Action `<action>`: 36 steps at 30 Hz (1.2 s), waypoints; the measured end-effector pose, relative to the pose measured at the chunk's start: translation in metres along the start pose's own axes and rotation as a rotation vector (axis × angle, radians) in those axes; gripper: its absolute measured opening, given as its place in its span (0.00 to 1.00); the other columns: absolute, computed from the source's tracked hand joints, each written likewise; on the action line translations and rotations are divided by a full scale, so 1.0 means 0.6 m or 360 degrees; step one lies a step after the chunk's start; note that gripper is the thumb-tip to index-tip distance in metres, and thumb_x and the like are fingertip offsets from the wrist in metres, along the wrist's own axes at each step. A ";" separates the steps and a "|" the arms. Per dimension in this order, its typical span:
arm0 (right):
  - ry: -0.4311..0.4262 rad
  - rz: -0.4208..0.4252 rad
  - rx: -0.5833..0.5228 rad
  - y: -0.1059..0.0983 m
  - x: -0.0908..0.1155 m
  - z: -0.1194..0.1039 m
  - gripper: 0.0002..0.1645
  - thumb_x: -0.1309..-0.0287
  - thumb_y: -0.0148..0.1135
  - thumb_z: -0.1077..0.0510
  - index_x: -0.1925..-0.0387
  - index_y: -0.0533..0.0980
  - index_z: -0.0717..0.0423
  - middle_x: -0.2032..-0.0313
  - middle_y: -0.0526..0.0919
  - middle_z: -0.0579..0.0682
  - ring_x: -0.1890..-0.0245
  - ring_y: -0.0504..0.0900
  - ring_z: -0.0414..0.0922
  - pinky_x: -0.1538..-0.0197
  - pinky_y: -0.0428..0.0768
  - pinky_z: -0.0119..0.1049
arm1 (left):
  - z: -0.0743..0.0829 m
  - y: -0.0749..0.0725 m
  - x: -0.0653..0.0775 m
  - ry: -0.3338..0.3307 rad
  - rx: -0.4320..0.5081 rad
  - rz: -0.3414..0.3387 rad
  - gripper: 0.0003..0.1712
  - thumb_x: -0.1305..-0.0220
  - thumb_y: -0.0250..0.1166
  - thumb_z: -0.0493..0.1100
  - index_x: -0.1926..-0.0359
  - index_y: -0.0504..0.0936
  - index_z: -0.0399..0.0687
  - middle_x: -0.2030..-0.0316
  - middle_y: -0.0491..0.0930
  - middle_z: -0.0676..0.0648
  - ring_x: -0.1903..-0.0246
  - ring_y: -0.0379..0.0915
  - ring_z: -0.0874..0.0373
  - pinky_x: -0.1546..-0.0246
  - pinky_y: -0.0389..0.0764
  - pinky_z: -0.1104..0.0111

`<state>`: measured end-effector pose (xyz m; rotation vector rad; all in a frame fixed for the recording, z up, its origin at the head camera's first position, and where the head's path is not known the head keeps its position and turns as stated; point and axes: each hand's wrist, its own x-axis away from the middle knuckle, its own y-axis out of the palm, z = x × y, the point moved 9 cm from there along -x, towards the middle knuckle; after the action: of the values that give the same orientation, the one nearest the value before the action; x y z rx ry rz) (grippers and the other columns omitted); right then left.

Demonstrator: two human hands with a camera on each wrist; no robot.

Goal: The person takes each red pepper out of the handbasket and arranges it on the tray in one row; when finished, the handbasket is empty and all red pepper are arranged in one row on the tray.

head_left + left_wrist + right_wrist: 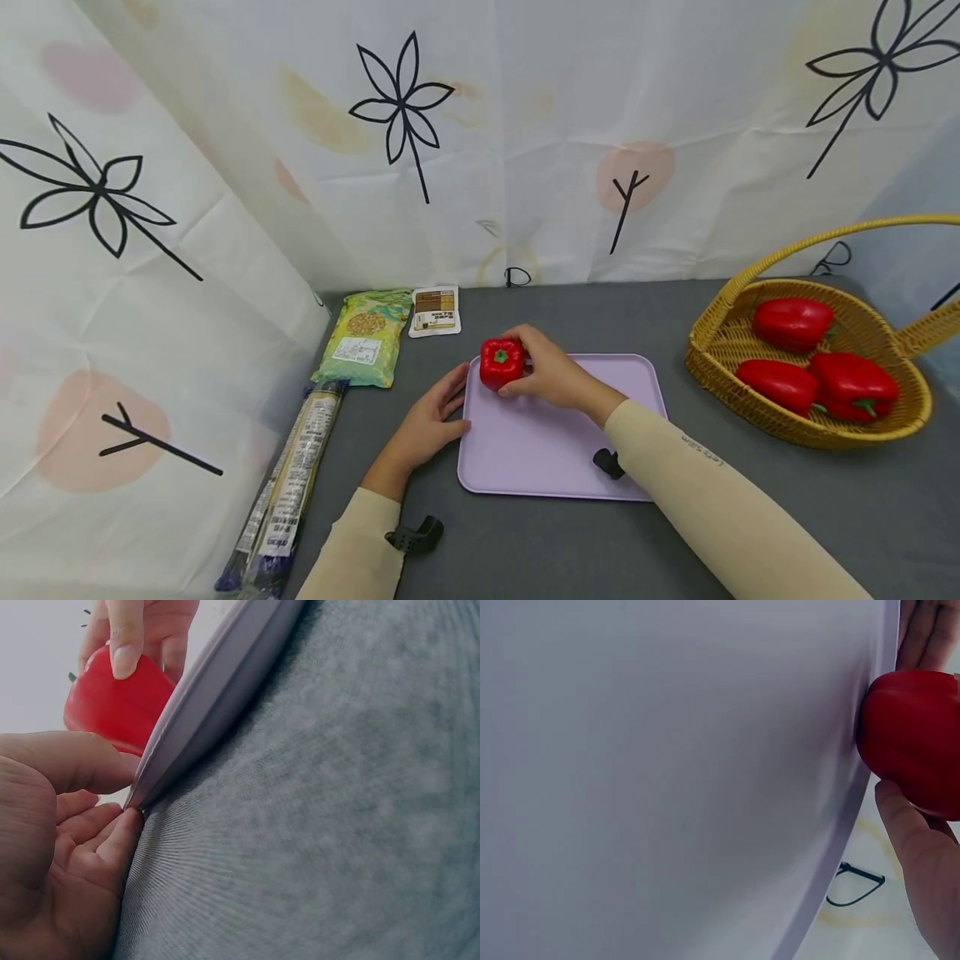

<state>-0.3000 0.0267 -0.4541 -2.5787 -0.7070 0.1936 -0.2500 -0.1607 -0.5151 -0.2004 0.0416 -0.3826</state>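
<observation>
My right hand (550, 372) grips a red bell pepper (501, 364) over the upper left part of a lilac tray (540, 442). The pepper's green stem faces up toward the head camera, and in the right wrist view its red side (911, 739) overlaps the tray's rim. At the tray's left edge is my left hand (429, 425). In the left wrist view, its thumb and fingertips meet at the tray's rim (202, 701), close to the grey cloth.
On the right stands a yellow wicker basket (708, 367) with three red bell peppers (858, 386). A green-yellow food packet (365, 337), a small white-brown packet (435, 311) and long plastic-wrapped packs (288, 492) lie left of the tray. Patterned curtains (540, 167) close off the back and left.
</observation>
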 end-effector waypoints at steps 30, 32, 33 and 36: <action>-0.0064 0.0106 0.0165 0.032 -0.029 -0.020 0.52 0.40 0.82 0.61 0.20 0.63 0.59 0.29 0.71 0.60 0.29 0.72 0.57 0.28 0.75 0.53 | 0.001 -0.003 0.001 0.0000 0.0033 -0.0001 0.54 0.35 0.66 0.20 0.13 0.53 0.40 0.16 0.56 0.41 0.19 0.54 0.46 0.26 0.68 0.56; -0.0067 0.0104 0.0188 0.030 -0.026 -0.021 0.54 0.40 0.83 0.59 0.19 0.62 0.58 0.28 0.70 0.60 0.28 0.71 0.56 0.27 0.74 0.54 | 0.000 -0.002 0.000 -0.0003 0.0039 0.0000 0.54 0.35 0.66 0.21 0.13 0.54 0.41 0.16 0.56 0.42 0.19 0.54 0.47 0.27 0.69 0.58; -0.0066 0.0105 0.0194 0.028 -0.024 -0.022 0.54 0.40 0.83 0.58 0.19 0.62 0.57 0.28 0.70 0.60 0.28 0.70 0.56 0.26 0.73 0.54 | 0.000 -0.002 0.001 -0.0008 0.0037 0.0002 0.54 0.35 0.66 0.21 0.13 0.54 0.41 0.16 0.57 0.43 0.19 0.55 0.48 0.27 0.69 0.59; -0.0055 0.0112 0.0192 0.020 -0.015 -0.024 0.54 0.38 0.82 0.55 0.18 0.61 0.55 0.26 0.68 0.59 0.28 0.70 0.56 0.27 0.74 0.56 | -0.001 -0.002 0.001 -0.0020 0.0020 0.0009 0.54 0.35 0.67 0.21 0.13 0.55 0.43 0.17 0.58 0.44 0.19 0.56 0.51 0.27 0.69 0.61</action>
<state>-0.2988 0.0071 -0.4466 -2.4918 -0.5987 0.2950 -0.2499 -0.1621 -0.5154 -0.1901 0.0273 -0.3756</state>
